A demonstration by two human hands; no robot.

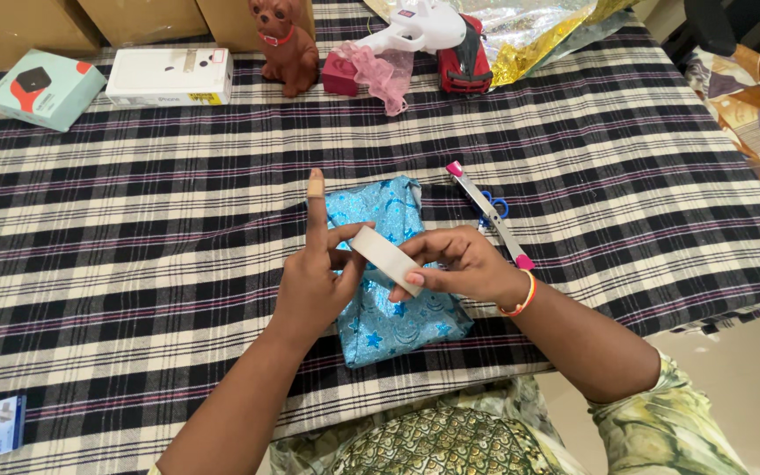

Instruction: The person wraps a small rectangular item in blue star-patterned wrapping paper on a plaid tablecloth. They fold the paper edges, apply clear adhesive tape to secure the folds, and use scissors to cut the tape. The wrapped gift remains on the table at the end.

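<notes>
A box wrapped in shiny blue star-patterned paper [393, 317] lies on the checked tablecloth [178, 220] just in front of me. Both hands hover over it and share a white roll of tape [386, 255]. My left hand [318, 281] pinches the roll's near end, its index finger pointing straight up with a strip of tape stuck on the tip. My right hand [459, 264] grips the roll from the right side.
Blue-handled scissors [494, 208] and a pink-ended strip [488, 213] lie right of the parcel. At the back stand a brown dog figurine [285, 44], a white box [169, 76], a teal box [44, 88], a red toy car [464, 53], a pink pouch [371, 72], gold foil [529, 35].
</notes>
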